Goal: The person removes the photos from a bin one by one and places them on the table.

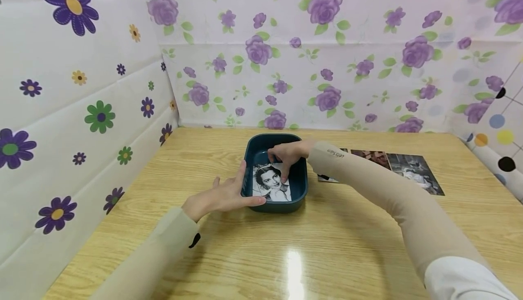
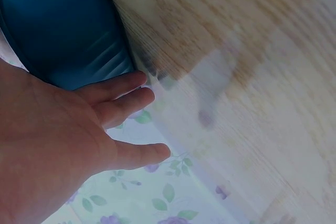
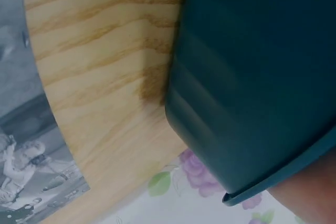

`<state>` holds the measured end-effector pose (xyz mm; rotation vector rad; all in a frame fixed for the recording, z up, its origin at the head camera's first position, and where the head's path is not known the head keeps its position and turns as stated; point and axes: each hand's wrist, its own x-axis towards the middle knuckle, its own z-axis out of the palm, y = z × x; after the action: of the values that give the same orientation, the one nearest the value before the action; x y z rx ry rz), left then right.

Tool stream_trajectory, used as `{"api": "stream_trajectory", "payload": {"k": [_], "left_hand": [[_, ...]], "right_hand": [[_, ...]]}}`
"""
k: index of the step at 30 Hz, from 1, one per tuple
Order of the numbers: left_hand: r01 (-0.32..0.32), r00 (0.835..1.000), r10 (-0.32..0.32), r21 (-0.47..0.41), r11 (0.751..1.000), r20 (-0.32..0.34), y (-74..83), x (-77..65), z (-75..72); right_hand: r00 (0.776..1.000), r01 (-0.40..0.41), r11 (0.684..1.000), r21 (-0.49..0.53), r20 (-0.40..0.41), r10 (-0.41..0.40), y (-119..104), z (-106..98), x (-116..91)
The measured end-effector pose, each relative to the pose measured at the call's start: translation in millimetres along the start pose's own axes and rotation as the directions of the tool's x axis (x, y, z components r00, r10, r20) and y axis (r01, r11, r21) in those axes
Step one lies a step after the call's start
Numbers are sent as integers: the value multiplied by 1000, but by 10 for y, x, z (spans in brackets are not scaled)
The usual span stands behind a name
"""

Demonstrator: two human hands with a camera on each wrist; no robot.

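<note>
A dark teal plastic bin point(image 1: 300, 200) stands on the wooden table. Inside it is a black-and-white portrait photo point(image 1: 265, 183) of a person, face up. My right hand point(image 1: 288, 152) reaches into the bin from the right, its thumb over the photo and its other fingers apart near the photo's far edge. At the bin's near left corner, my left hand point(image 1: 224, 195) touches the bin with spread, straight fingers, the thumb along the front rim. In the right wrist view, the bin's outer wall point(image 3: 252, 77) hides most of the right hand.
Several photo prints lie flat to the right of the bin, among them a grey one point(image 1: 416, 173) and a brownish one point(image 1: 372, 157). The right forearm partly covers another print point(image 1: 327, 179). Flower-patterned sheets point(image 1: 286, 64) hang behind and left of the table point(image 1: 229, 254).
</note>
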<state>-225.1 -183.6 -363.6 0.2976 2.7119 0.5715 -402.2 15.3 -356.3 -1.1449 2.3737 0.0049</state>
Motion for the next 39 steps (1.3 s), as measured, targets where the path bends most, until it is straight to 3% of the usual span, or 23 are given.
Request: {"api": "stream_trajectory", "payload": {"k": [9, 15, 18, 22, 26, 34, 39], "left_hand": [[4, 1000, -4, 0, 1000, 6, 0, 4, -3], [5, 1000, -5, 0, 1000, 8, 3, 9, 8], [1, 1000, -1, 2, 1000, 1, -1, 6, 16], [-8, 1000, 8, 8, 1000, -17, -5, 11, 23], [-3, 1000, 4, 17, 1000, -20, -6, 24, 25], [12, 1000, -12, 14, 1000, -11, 6, 24, 18], [1, 1000, 0, 19, 1000, -20, 11, 25, 24]], "right_hand": [[997, 20, 999, 39, -73, -17, -42, -11, -87], [987, 43, 987, 154, -159, -18, -33, -47, -230], [984, 83, 942, 326, -175, -27, -31, -52, -316], [986, 106, 816, 569, -165, -13, -34, -29, -399], [988, 121, 722, 681, -156, -18, -2, -3, -430], [986, 104, 663, 741, -162, 27, 71, -165, -631], [984, 103, 649, 753, -172, 45, 197, -327, -856]]}}
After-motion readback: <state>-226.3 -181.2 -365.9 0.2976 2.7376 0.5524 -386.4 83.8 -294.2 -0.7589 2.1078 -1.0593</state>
